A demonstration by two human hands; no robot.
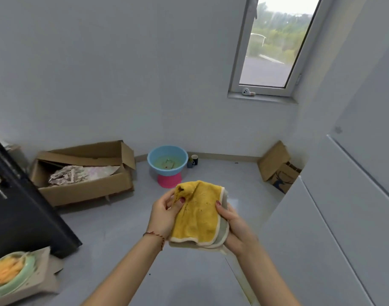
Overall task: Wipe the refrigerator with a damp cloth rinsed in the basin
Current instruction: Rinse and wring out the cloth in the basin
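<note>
Cloth held in both hands mid-room; basin ahead, refrigerator to the right.

The yellow cloth (199,214) hung folded between the hands, well apart from the blue basin (167,161), which stood on a pink stool (169,179) by the far wall and held murky water. Left hand (164,214) pinched the upper left corner, thumb on top, fingers curled behind. Right hand (233,221) cupped the right edge, thumb pressing the face, fingers wrapped under. Both forearms were extended forward at waist level. Judgement: fold to a flat pad with a clean face outward, wring so it is damp rather than dripping, then work the white refrigerator (343,217) top down.
</note>
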